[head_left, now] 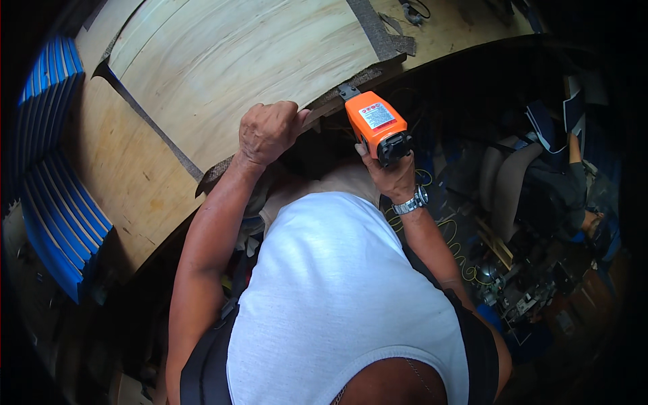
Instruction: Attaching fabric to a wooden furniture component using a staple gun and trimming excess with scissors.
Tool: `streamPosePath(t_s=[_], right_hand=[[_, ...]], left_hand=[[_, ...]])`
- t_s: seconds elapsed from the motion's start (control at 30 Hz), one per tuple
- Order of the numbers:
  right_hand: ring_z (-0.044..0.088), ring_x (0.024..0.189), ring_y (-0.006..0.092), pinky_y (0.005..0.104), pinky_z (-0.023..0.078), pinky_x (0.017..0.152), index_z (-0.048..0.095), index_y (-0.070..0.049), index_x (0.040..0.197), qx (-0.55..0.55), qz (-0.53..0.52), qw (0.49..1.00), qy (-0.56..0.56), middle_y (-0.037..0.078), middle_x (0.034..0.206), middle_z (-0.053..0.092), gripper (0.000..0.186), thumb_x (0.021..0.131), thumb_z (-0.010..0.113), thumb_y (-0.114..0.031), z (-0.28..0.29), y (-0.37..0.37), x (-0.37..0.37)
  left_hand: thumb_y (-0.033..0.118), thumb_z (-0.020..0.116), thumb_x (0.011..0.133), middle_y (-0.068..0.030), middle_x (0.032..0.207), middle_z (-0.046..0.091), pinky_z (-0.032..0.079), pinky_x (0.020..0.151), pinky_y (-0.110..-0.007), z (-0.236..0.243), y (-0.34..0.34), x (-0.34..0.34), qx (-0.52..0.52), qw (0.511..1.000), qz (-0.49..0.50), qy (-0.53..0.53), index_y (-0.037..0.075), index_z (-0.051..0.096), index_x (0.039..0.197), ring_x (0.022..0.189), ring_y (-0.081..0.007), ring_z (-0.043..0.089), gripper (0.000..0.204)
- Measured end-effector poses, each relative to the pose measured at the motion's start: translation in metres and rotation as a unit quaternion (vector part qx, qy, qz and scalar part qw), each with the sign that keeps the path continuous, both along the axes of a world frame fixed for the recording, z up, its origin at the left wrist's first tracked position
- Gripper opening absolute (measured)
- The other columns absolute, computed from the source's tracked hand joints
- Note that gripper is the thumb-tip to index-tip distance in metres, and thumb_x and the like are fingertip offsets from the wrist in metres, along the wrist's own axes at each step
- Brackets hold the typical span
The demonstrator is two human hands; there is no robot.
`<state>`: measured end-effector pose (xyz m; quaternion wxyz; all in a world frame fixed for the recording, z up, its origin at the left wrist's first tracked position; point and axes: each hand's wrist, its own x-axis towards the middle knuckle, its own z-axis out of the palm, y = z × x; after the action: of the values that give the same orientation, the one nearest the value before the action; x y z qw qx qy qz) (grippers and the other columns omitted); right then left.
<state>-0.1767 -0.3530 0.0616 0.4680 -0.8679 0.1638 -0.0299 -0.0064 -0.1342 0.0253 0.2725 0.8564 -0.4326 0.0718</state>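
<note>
A pale plywood board (236, 61) lies on the workbench with grey-brown fabric (374, 30) showing along its sides. My left hand (270, 131) is closed in a fist at the board's near edge, its fingers curled over the fabric there. What lies inside that fist is mostly hidden. My right hand (391, 172), below a metal wristwatch, grips an orange staple gun (374, 116) with a black end cap. The gun's dark nose touches or nearly touches the board's near edge, right of my left hand.
Blue-edged stacked panels (57, 202) stand at the left of the wooden workbench (145, 209). A coiled yellow hose (459, 256) hangs at the right. Beyond it another person (567, 169) sits among dark clutter. A small metal-and-cable item (413, 13) lies at the bench's far right.
</note>
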Motion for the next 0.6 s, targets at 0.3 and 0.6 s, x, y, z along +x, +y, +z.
streamPosePath(t_s=[0.3,0.6], right_hand=[[0.076,0.078,0.0286,0.0358,0.054,0.066,0.072,-0.001,0.100,-0.019,0.021,0.999,-0.024,0.014,0.082,0.074,0.027,0.089,0.079,-0.025,0.015,0.024,-0.001],[0.075,0.070,0.0287,0.0354,0.053,0.059,0.072,-0.001,0.099,-0.042,-0.004,0.999,-0.029,0.014,0.072,0.071,0.029,0.090,0.077,-0.027,0.011,0.055,0.002]], left_hand=[[0.027,0.074,0.091,-0.0098,0.061,0.058,0.047,0.054,-0.045,-0.003,0.001,0.002,-0.025,0.999,0.025,0.020,0.011,0.056,0.093,0.055,-0.0324,0.059,0.025],[0.034,0.066,0.096,-0.0071,0.063,0.057,0.046,0.054,-0.041,-0.007,0.002,0.003,-0.027,1.000,0.012,-0.006,0.012,0.054,0.086,0.056,-0.0277,0.061,0.027]])
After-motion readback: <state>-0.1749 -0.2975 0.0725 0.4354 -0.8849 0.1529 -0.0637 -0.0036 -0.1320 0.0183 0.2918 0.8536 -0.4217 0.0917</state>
